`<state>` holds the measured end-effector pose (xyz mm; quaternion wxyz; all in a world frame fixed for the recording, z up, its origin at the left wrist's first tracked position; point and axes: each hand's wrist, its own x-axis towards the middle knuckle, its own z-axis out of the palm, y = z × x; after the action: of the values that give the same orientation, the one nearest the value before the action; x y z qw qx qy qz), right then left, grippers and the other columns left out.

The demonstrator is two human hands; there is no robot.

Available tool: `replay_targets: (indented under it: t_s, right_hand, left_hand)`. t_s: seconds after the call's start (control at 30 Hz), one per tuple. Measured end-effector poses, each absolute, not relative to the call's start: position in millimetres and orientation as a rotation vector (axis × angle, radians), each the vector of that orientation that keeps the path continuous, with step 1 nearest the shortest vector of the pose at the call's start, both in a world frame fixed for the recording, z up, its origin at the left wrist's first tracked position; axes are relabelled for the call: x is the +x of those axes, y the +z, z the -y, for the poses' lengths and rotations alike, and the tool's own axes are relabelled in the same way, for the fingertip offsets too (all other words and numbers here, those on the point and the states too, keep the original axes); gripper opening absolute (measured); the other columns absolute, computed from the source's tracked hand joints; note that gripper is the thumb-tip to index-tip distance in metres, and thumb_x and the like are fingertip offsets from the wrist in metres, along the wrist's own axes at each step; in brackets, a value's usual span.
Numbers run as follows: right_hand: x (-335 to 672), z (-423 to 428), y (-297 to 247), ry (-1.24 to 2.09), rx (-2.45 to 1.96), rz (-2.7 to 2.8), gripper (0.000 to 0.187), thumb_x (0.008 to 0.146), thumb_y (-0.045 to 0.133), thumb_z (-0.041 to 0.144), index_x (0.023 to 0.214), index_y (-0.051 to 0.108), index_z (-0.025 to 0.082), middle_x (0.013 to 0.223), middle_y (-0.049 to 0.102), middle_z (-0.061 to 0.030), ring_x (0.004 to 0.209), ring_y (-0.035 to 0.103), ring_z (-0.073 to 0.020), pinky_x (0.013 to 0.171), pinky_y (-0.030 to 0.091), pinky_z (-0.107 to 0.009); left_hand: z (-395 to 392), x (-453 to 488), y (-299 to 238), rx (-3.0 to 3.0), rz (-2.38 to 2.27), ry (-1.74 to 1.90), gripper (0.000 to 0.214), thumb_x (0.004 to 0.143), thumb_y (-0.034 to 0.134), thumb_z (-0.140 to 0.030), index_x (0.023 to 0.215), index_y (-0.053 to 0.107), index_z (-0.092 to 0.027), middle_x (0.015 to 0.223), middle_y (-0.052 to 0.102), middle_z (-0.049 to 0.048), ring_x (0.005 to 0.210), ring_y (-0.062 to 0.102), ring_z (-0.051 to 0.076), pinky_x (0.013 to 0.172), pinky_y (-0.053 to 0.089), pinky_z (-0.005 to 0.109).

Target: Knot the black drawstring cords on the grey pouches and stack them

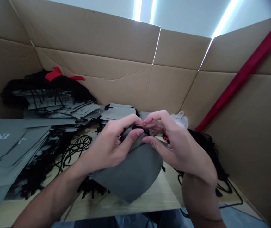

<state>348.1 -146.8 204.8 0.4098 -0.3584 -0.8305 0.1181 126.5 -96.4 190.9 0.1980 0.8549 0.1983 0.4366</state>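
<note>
A grey paper bag (132,172) is curled over in the middle of the view, held up above the table. My left hand (111,144) grips its upper edge, thumb pressed on the grey paper. My right hand (173,145) meets it from the right, fingers pinched on a black cord (140,127) at the bag's top edge. The fingertips of both hands touch around the cord.
Stacks of flat grey bags (12,148) with black cord handles lie at the left and back. Loose black cords (76,148) lie on the wooden table (163,193). Cardboard walls (116,53) enclose the space, with a red strip (239,79) at right and a red ribbon (54,74).
</note>
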Motion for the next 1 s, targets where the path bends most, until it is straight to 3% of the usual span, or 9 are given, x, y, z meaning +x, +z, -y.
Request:
replay_targets:
  t_s: [0.07,0.13,0.4,0.57,1.0]
  right_hand:
    - [348,148,208,0.29,-0.962,2.029,0.014,0.106,0.074,0.023,0.117,0.064,0.026,0.104,0.077,0.0038,0.095,0.077,-0.0108,0.083,0.06,-0.02]
    - [347,147,208,0.244,-0.968,1.922,0.006,0.106,0.075,0.023,0.109,0.071,0.025,0.097,0.078,0.0057,0.086,0.075,-0.0087,0.078,0.057,-0.02]
    - [347,145,208,-0.011,-0.807,1.831,0.009,0.101,0.079,0.015,0.104,0.081,0.023,0.101,0.082,0.0037,0.089,0.074,-0.0104,0.082,0.059,-0.025]
    - [345,147,210,-0.08,-0.734,1.865,0.013,0.1,0.079,0.009,0.104,0.08,0.022,0.101,0.082,0.0026,0.09,0.074,-0.0105,0.082,0.059,-0.025]
    - [344,146,209,-0.143,-0.686,1.847,0.019,0.1,0.075,0.003,0.108,0.084,0.018,0.105,0.081,-0.002,0.093,0.074,-0.0113,0.084,0.06,-0.023]
  left_hand:
    - [96,126,195,2.297,-0.583,1.219,0.012,0.11,0.06,-0.027,0.111,0.067,-0.018,0.078,0.056,-0.0056,0.065,0.044,0.008,0.059,0.036,0.02]
    - [95,126,198,2.181,-0.599,1.19,0.017,0.11,0.061,-0.032,0.108,0.067,-0.016,0.076,0.052,-0.0054,0.063,0.04,0.008,0.056,0.034,0.02]
    - [90,126,199,1.729,-0.357,0.918,0.033,0.106,0.074,-0.044,0.112,0.051,-0.021,0.055,0.034,-0.0163,0.043,0.016,0.004,0.039,0.013,0.015]
    - [88,122,197,1.711,-0.386,0.87,0.035,0.104,0.075,-0.05,0.109,0.054,-0.022,0.055,0.029,-0.0149,0.047,0.013,0.004,0.04,0.008,0.015]
    - [78,124,187,1.685,-0.348,0.859,0.036,0.104,0.072,-0.056,0.106,0.058,-0.023,0.061,0.029,-0.0106,0.053,0.015,0.007,0.045,0.009,0.021]
